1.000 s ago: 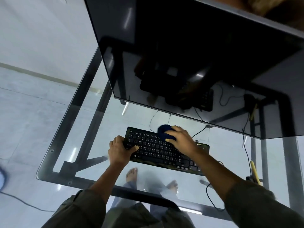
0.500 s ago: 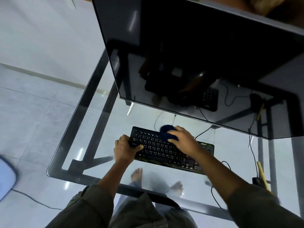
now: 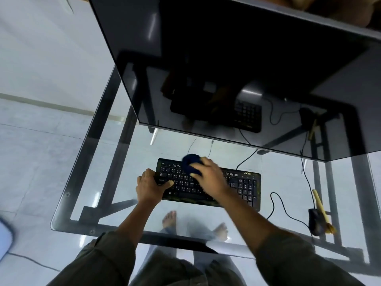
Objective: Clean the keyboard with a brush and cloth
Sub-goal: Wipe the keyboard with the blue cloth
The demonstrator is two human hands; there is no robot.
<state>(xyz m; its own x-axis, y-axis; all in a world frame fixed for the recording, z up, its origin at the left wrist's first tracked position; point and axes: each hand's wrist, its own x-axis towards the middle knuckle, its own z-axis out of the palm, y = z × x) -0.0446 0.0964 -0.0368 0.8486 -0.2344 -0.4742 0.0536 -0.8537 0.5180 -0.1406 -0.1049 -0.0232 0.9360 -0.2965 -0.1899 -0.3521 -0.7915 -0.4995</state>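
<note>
A black keyboard (image 3: pixel 241 185) lies on the glass desk (image 3: pixel 72 193) below the monitor. My left hand (image 3: pixel 149 187) grips the keyboard's left end, thumb on the keys. My right hand (image 3: pixel 208 175) holds a bunched dark blue cloth (image 3: pixel 190 162) and presses it on the upper middle keys. A brush with a yellow handle (image 3: pixel 320 207) lies on the desk at the far right, beside the mouse.
A large dark monitor (image 3: pixel 237 69) hangs over the back of the desk. A black mouse (image 3: pixel 315 223) with its cable lies right of the keyboard. Bare feet and the desk's metal frame show through the glass. A pale blue object (image 3: pixel 4 238) sits on the floor at left.
The camera view has shifted, so the desk sits further right in the frame. My right hand with the cloth stays on the upper middle keys; my left hand keeps its grip.
</note>
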